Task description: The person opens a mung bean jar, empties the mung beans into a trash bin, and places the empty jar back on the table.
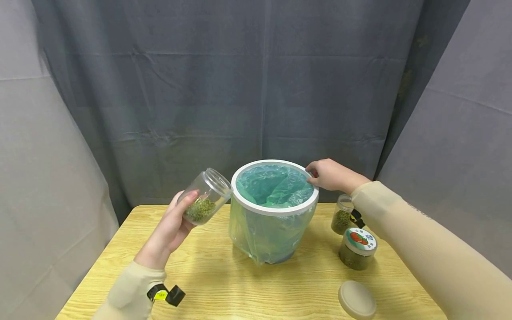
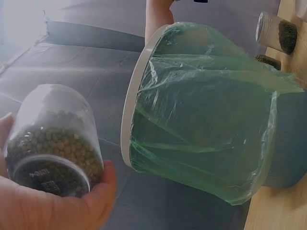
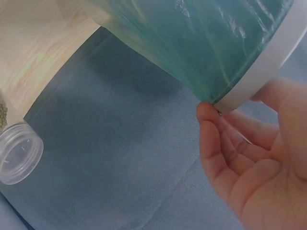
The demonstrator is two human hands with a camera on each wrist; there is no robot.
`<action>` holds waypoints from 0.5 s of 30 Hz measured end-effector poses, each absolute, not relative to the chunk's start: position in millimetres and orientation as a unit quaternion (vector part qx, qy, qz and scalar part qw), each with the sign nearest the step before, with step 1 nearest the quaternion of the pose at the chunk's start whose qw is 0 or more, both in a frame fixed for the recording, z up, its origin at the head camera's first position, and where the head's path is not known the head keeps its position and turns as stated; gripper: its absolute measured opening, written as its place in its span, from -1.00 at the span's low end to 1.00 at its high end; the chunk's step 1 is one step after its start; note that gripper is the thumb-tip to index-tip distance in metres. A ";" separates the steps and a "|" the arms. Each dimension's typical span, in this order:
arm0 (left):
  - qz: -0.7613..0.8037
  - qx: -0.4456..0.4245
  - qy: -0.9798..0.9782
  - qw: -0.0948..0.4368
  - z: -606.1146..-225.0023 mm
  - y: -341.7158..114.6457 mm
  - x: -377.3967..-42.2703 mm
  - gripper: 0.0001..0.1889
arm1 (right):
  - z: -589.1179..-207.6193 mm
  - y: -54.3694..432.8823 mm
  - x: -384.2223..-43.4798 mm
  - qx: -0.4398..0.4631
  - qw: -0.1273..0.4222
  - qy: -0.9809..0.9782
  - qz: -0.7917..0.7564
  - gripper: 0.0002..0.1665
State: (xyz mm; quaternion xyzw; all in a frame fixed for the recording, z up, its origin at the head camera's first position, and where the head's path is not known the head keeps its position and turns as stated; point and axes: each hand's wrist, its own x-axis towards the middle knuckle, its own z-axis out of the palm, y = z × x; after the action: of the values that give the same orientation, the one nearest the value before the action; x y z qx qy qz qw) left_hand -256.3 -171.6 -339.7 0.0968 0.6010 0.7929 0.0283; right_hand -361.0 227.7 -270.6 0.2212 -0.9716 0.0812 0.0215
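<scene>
My left hand [image 1: 176, 222] grips a clear plastic jar [image 1: 206, 195] with small green beans [image 2: 57, 148] in its lower part. The lidless jar is tilted, its mouth towards the trash can's rim. A trash can stands mid-table, lined with a green bag [image 1: 264, 235] folded over its outside, and a white ring [image 1: 276, 211] sits round its top. On the ring's right side my right hand [image 1: 330, 174] pinches the edge, thumb and fingertips on either side, as the right wrist view [image 3: 254, 153] shows too.
Right of the can stand an uncovered clear jar [image 1: 342, 218] of green beans and a jar with a tomato-picture lid [image 1: 358, 249]. A beige round lid [image 1: 357, 300] lies flat near the front right. Grey curtains [image 1: 200, 89] hang behind the wooden table [image 1: 208, 275].
</scene>
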 end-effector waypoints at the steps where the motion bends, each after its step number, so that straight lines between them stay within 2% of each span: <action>1: 0.793 0.099 0.601 0.027 -338.8 -171.7 -257.1 -0.67 | -270.6 227.7 -361.0 0.220 0.022 -0.972 0.081 -0.53; 8: 0.786 0.100 0.610 0.023 -332.5 -170.9 -264.7 -0.74 | -271.4 224.6 -360.1 0.210 0.020 -0.973 0.092 -0.52; 15: 0.783 0.094 0.613 0.032 -325.9 -167.6 -272.0 -0.68 | -271.5 225.1 -360.0 0.194 0.016 -0.976 0.093 -0.52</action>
State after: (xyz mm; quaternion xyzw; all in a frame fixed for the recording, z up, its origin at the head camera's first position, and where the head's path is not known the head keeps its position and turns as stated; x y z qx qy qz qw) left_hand -272.0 -167.6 -325.9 0.0943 0.6134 0.7835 0.0319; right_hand -360.0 225.1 -271.5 0.1939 -0.9764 0.0935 0.0160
